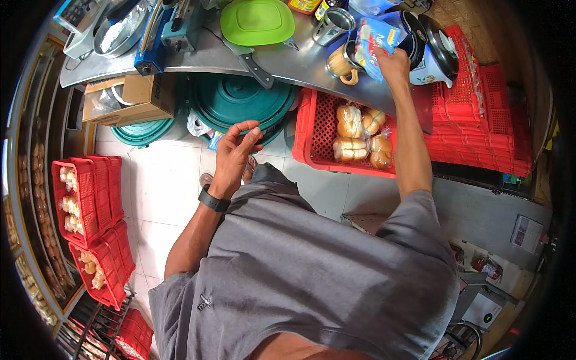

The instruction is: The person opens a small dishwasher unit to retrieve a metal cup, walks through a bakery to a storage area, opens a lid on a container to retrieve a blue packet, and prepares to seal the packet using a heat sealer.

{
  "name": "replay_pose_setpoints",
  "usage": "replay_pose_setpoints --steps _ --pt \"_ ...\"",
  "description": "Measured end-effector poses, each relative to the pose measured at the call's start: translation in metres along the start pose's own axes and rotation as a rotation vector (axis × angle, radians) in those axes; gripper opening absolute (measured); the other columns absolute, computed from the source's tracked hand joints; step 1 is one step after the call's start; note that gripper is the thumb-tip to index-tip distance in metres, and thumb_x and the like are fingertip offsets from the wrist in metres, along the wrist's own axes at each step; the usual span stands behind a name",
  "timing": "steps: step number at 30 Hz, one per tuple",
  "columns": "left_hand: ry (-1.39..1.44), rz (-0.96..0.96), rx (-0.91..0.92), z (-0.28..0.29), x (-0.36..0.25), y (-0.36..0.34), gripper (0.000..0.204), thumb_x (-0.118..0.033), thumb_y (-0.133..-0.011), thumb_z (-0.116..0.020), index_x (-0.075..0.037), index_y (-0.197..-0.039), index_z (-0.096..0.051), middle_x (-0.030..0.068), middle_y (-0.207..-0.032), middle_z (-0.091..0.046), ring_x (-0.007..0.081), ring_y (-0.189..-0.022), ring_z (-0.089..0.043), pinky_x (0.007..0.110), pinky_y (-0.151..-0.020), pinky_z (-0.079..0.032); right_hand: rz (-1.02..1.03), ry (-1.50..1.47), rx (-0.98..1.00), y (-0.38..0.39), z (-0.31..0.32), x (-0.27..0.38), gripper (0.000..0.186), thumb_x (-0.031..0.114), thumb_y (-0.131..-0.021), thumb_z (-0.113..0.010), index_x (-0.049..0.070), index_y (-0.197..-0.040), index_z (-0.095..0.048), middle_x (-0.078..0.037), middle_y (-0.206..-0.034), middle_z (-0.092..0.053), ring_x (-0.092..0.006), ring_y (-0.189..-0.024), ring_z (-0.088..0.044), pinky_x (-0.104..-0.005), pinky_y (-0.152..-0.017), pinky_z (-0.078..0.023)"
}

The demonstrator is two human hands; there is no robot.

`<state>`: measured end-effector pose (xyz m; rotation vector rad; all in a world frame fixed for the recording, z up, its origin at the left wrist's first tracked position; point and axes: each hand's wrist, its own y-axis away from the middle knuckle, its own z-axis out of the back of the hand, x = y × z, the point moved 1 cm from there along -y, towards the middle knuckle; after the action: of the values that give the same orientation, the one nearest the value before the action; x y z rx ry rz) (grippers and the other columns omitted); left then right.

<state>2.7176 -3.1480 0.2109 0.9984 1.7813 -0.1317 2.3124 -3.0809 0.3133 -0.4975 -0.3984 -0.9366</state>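
My right hand (394,67) grips a blue and white plastic packet (377,45) over the far right of the metal table. Just left of the packet stands a tan mug (340,63) with a handle, and behind it a shiny metal cup (333,27). A white pot with a black lid (437,57) is right of the hand. My left hand (237,153), with a dark band at the wrist, is raised in front of my body. Its fingers are loosely bent, apart from the thumb, with nothing visible in them. Nearest below it is a big dark green lidded bin (240,99).
On the metal table (204,60) lie a black-handled knife (257,69), a lime green plastic container (258,23) and a blue sealer-like device (150,42). Red crates (304,129) hold bagged bread buns (350,122). More red crates (90,198) stand left; others are stacked right.
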Motion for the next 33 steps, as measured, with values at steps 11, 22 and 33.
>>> replay_pose_setpoints --steps 11,22,33 --pt "-0.050 0.025 -0.025 0.000 -0.003 0.002 0.035 -0.024 -0.095 -0.066 -0.001 -0.120 -0.058 0.0052 -0.098 -0.066 0.0121 -0.092 -0.064 0.028 -0.082 -0.054 0.045 0.091 0.038 -0.007 0.000 -0.004 0.041 0.037 -0.076 -0.069 -0.001 -0.092 -0.073 -0.022 -0.083 -0.071 -0.0374 -0.082 -0.070 -0.0417 -0.079 -0.053" --pt "-0.034 0.017 -0.012 0.003 -0.002 0.004 0.035 -0.024 -0.095 -0.066 -0.002 -0.120 -0.058 0.0053 -0.099 -0.065 0.0123 -0.093 -0.063 0.029 -0.082 -0.054 0.042 -0.024 -0.042 0.007 0.002 0.002 0.041 0.037 -0.079 -0.067 -0.001 -0.093 -0.073 -0.024 -0.087 -0.070 -0.0391 -0.084 -0.069 -0.0435 -0.080 -0.053" --pt "-0.082 -0.042 0.002 -0.005 -0.005 -0.004 0.031 -0.022 -0.093 -0.069 -0.002 -0.117 -0.062 0.0046 -0.096 -0.065 0.0104 -0.088 -0.061 0.025 -0.078 -0.052 0.024 -0.010 0.020 0.007 0.004 0.000 0.040 0.037 -0.079 -0.067 -0.001 -0.093 -0.072 -0.025 -0.088 -0.070 -0.0413 -0.086 -0.068 -0.0458 -0.080 -0.052"
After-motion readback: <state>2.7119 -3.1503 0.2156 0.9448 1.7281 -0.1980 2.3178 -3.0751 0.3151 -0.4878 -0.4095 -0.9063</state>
